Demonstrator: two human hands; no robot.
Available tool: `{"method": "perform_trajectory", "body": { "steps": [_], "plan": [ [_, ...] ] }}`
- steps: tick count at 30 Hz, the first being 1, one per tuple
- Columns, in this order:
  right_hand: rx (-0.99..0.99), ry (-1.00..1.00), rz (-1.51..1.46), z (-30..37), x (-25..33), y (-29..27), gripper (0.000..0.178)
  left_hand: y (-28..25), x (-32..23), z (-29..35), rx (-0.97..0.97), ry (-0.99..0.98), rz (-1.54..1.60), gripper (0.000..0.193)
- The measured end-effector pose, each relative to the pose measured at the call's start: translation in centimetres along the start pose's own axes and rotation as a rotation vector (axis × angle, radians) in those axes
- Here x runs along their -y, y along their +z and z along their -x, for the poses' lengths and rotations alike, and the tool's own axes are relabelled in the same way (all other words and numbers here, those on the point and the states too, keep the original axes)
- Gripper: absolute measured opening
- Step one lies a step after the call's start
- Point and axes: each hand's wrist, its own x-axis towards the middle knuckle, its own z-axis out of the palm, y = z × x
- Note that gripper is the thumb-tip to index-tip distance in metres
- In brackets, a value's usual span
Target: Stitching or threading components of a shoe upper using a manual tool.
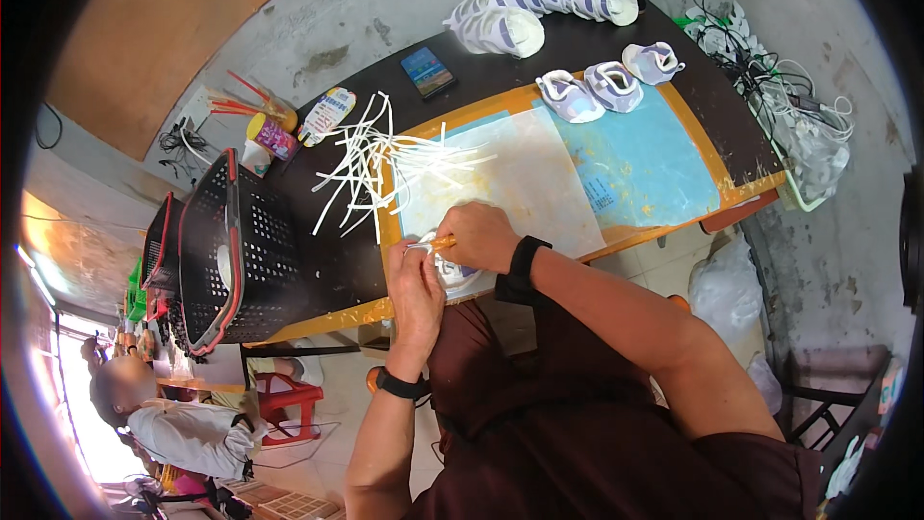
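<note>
At the front edge of the table my right hand (478, 234) is closed around a tool with an orange-yellow handle (443, 243). Its working end is hidden, so I cannot tell its kind. Just left of it, my left hand (416, 287) is closed on a small white and purple shoe (456, 273), partly covered by both hands. The tool's handle points toward my left fingers. Beyond my hands lies a pale sheet (515, 164), with a pile of thin white strips (371, 159) overlapping its left side. Several similar small shoes (613, 87) stand on a blue sheet (630, 159) to the right.
More shoes (500, 31) are lined up at the back near a phone (427, 71). A black basket with a red rim (260, 250) stands left, beside a yellow and purple tin (271, 138). Tangled cables (784, 87) hang at right. A person (188, 429) sits at lower left.
</note>
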Motion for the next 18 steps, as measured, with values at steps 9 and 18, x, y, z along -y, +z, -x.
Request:
{"method": "perform_trajectory", "body": {
  "steps": [9,18],
  "plan": [
    [0.006,0.060,0.051,-0.2,0.6,0.1,0.016,0.2,0.0,0.0,-0.046,0.001,0.046,0.005],
    [0.092,0.179,-0.007,-0.7,1.8,-1.1,0.025,0.2,0.0,0.2,-0.054,0.004,0.086,0.002]
  ]
}}
